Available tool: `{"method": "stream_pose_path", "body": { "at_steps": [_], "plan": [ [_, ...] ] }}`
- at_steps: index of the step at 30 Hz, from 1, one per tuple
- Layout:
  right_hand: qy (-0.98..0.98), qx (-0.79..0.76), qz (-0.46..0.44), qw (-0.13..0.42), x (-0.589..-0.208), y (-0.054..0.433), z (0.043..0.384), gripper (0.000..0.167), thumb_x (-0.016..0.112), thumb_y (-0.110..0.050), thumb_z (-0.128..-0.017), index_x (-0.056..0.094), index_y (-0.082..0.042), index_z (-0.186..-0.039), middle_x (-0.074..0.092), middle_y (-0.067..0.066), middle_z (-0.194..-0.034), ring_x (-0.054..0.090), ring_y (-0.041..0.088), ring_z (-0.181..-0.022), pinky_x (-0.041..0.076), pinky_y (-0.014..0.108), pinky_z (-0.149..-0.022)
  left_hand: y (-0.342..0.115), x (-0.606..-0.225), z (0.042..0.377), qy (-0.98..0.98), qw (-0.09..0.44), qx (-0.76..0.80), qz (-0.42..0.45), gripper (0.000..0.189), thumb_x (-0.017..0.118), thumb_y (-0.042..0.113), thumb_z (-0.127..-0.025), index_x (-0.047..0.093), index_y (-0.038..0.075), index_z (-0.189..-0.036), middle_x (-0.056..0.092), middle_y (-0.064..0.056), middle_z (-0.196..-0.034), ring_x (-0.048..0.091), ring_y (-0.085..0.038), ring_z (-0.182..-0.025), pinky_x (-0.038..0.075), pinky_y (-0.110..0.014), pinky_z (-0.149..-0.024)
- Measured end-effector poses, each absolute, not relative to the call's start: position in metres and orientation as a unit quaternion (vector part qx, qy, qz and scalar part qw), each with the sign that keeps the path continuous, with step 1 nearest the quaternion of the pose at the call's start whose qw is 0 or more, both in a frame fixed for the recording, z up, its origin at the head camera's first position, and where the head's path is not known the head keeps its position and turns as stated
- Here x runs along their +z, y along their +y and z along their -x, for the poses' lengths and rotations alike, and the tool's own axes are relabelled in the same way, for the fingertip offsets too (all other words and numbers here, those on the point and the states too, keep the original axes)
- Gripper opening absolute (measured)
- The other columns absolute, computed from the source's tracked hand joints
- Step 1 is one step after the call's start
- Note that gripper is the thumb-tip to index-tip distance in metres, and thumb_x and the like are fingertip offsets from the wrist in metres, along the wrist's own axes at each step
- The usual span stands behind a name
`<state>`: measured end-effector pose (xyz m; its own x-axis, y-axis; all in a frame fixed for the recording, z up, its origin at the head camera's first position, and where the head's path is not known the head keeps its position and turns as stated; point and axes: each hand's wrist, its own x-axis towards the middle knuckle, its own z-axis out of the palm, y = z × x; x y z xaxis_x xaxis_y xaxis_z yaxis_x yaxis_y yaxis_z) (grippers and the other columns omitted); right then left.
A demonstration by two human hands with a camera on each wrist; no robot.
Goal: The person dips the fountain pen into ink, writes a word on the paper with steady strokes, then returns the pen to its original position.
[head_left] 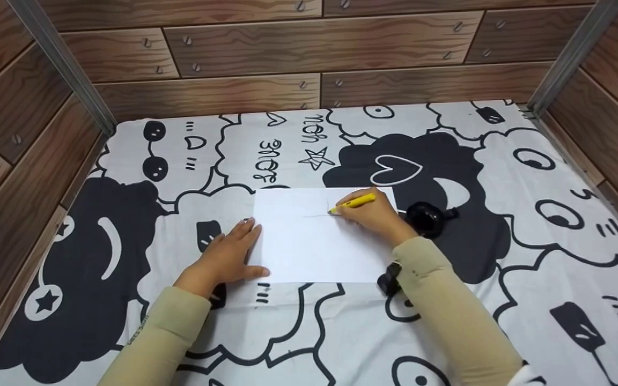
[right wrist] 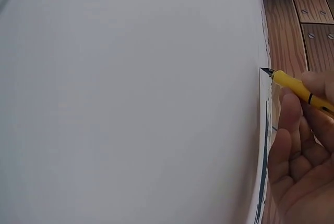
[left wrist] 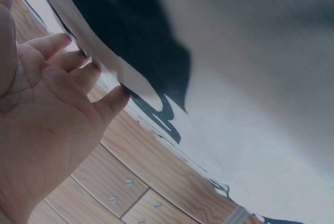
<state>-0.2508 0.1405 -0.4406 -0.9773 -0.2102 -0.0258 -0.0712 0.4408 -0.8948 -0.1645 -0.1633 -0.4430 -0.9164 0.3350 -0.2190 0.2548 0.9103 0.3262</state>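
A white sheet of paper (head_left: 309,249) lies flat on the cloth in the head view, with a few thin lines near its upper middle. My right hand (head_left: 377,215) pinches a yellow fountain pen (head_left: 360,201), whose tip meets the sheet by those lines. In the right wrist view the dark nib of the pen (right wrist: 292,84) shows, with the fingers of the right hand (right wrist: 305,156) curled about the barrel. My left hand (head_left: 227,256) rests at the sheet's left edge, thumb near its lower left corner. Seen from its wrist, the left hand (left wrist: 57,98) has its fingers extended.
A white cloth (head_left: 293,327) with black cartoon drawings covers the surface. Black rounded gear (head_left: 424,219) sits at the right wrist, with another dark piece (head_left: 388,280) below it. Wood-print walls (head_left: 309,48) and grey metal posts (head_left: 65,67) enclose the back and sides.
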Motion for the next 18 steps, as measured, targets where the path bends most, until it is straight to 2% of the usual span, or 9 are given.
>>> {"method": "stream_pose_path", "body": {
  "at_steps": [18],
  "plan": [
    [0.838,-0.519,0.136,0.095,-0.439,0.139,0.238,0.010,0.076,-0.010,-0.081,0.076,-0.004,-0.089,0.067,0.006,-0.066,0.054,0.010,-0.052,0.041,0.018,-0.046,-0.164,-0.444,0.164,0.967,0.128,0.156,-0.155,0.094,0.072,0.050,-0.079,0.029,0.006,-0.150,0.018,-0.012,-0.156,0.013,-0.029,-0.143,0.016,-0.057,-0.110]
  ]
}}
